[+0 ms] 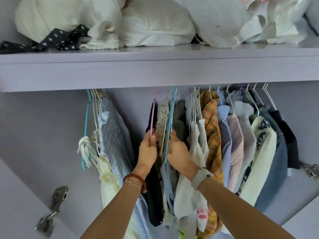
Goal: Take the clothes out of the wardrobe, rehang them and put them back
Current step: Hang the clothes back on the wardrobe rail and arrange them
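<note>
The left hand (148,149) pinches the pink hanger (153,116); at its three o'clock, the right hand (177,152) closes its grip on the teal hanger (170,125). Both hangers are on the rail. The clothes (233,144) crowd from three o'clock, more at nine, the shelf (155,66) at twelve. Nothing looks taken out yet, so I judge the job barely begun.

Single head view, close, facing forward into wardrobe (155,69)
</note>
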`<state>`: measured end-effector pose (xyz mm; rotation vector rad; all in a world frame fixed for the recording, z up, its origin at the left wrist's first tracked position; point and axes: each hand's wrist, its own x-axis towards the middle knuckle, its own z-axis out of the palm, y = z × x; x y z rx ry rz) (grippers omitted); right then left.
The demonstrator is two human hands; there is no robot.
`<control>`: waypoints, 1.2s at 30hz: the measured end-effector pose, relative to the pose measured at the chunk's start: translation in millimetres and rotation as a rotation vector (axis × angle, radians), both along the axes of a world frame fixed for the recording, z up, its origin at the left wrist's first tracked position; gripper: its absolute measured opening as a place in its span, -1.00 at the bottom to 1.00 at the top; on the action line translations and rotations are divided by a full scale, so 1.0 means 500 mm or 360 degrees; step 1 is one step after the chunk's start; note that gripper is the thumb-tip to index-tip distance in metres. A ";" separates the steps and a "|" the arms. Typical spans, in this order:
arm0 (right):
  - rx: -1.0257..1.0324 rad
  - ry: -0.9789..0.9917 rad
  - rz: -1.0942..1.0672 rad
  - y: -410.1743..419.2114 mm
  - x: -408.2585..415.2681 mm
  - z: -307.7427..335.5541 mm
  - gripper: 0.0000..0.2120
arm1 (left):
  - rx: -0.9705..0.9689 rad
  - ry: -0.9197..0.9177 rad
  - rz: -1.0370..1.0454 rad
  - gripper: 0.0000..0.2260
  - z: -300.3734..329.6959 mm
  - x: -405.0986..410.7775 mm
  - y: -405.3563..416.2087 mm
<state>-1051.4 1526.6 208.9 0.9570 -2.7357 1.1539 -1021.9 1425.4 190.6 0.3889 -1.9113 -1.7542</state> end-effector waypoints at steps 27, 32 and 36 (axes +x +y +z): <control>-0.0275 0.0355 0.0042 0.076 -0.014 0.006 -0.65 | -0.0804 0.0191 0.0526 -0.68 0.098 0.030 0.006; -0.0479 0.0772 -0.0469 0.212 -0.043 0.027 -0.63 | -0.0743 0.0274 0.0023 -0.65 0.122 -0.029 0.117; -0.0284 0.0669 -0.0912 0.297 -0.098 0.024 -0.61 | -0.0704 0.0090 -0.0211 -0.55 0.106 -0.090 0.199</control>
